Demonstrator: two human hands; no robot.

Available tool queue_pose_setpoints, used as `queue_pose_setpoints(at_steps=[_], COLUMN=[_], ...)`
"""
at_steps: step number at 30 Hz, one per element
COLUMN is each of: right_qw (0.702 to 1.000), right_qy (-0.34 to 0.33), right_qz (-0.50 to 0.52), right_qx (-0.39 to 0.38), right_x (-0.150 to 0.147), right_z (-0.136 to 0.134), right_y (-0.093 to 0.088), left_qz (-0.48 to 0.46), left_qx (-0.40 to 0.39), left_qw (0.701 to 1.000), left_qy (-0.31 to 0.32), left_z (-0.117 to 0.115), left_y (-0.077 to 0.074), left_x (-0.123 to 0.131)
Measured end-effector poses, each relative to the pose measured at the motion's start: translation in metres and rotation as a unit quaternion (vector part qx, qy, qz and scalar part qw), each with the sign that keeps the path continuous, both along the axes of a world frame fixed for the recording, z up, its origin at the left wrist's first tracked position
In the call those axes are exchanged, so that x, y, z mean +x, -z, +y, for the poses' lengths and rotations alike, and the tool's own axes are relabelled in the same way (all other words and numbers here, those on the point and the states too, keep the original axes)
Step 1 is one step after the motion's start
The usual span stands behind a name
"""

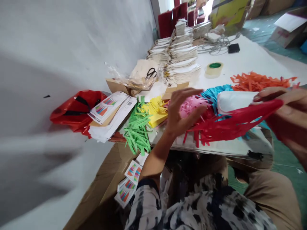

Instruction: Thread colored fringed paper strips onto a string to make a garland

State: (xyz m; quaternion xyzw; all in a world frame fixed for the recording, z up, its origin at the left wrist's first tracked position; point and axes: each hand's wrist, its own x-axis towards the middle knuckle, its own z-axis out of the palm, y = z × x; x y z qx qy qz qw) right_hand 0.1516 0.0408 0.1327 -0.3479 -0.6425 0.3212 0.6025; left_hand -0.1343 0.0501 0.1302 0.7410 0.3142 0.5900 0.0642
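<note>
The right grip (280, 107) is closed on the white core (233, 102), light and firm to hold, but the red paper fringe (230, 124) looks flimsy — the left grip (183, 110) is spread open.

hands | left (182, 110) at pink fringe (193, 107) | right (291, 110) holds red fringe (230, 123) (paper strips)

Right hand (286, 110) cropped by picture's edge

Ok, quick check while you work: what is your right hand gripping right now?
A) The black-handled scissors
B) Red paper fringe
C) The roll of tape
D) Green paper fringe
B. The red paper fringe runs straight into the grip of the right hand.
</note>
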Motion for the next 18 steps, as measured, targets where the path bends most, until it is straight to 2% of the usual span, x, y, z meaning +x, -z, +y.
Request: queue_pose_setpoints(at_steps=[2, 3, 5, 7, 9, 14, 16, 18], right_qw=[0.994, 0.989, 0.985, 0.982, 0.985, 0.996, 0.990, 0.978], right_qy=[-0.059, -0.080, -0.103, -0.122, -0.118, -0.015, 0.017, 0.048], right_qz=[0.053, 0.063, 0.055, 0.053, 0.044, -0.059, -0.122, -0.188], right_qx=[-0.080, -0.108, -0.131, -0.132, -0.119, -0.065, -0.067, -0.074], right_x=[-0.004, -0.006, -0.004, 0.002, 0.011, 0.031, 0.035, 0.036], right_z=[-0.015, -0.021, -0.030, -0.036, -0.042, -0.074, -0.096, -0.119], right_y=[-0.001, 0.000, 0.006, 0.016, 0.027, 0.051, 0.059, 0.067], left_qz=[0.095, 0.135, 0.188, 0.222, 0.218, 0.129, 0.127, 0.162], left_qx=[0.002, -0.006, -0.036, -0.084, -0.151, -0.361, -0.393, -0.364], left_qw=[0.991, 0.982, 0.965, 0.952, 0.947, 0.900, 0.895, 0.910], left_qy=[0.094, 0.134, 0.181, 0.191, 0.181, 0.206, 0.169, 0.112], left_z=[-0.010, -0.013, -0.018, -0.023, -0.032, -0.072, -0.090, -0.106], left_y=[-0.017, -0.020, -0.017, -0.006, 0.009, 0.050, 0.066, 0.079], left_x=[0.017, 0.026, 0.043, 0.059, 0.075, 0.115, 0.128, 0.138])
